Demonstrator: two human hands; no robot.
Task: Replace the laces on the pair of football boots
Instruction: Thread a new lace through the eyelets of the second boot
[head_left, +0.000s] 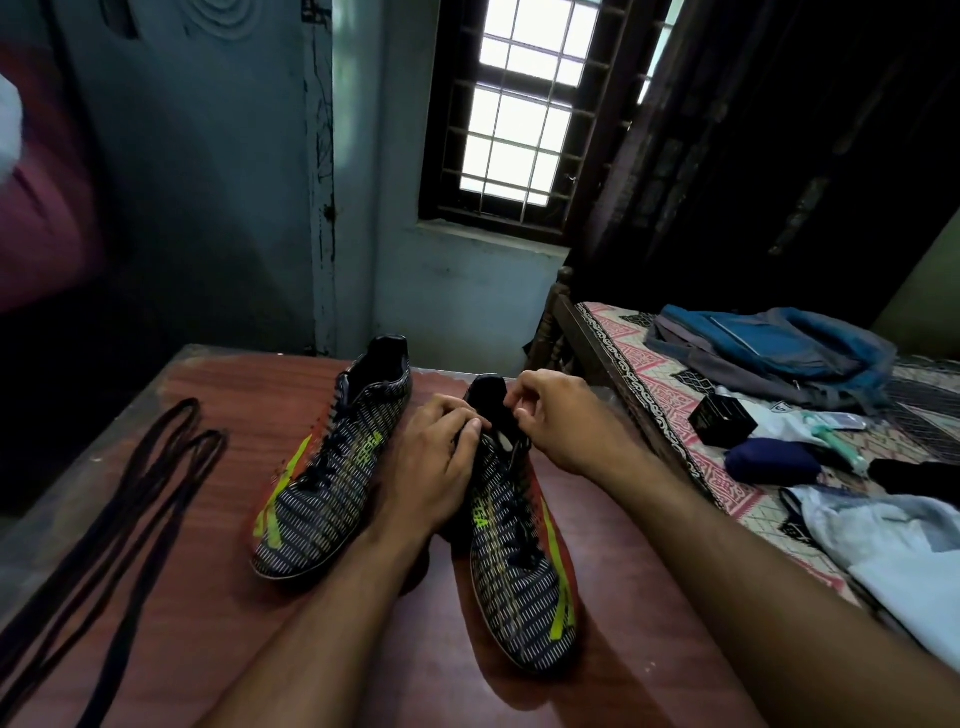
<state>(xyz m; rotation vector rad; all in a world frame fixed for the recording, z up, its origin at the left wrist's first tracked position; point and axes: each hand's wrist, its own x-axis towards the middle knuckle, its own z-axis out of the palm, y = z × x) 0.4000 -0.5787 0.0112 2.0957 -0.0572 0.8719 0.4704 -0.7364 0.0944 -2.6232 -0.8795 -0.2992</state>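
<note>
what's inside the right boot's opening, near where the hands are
Inside the right boot only a dark lining shows. The left hand grips its collar and the right hand pinches near the top eyelets, covering part of the opening; deeper inside is too dark to tell.

Black, white-dashed boots (332, 467), yellow-green streaks

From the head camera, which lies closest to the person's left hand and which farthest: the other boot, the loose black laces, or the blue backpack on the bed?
Measured from the left hand, which holds the right boot:
1. The other boot, just to its left on the table.
2. The loose black laces, at the table's left edge.
3. The blue backpack, far right on the bed.
</note>
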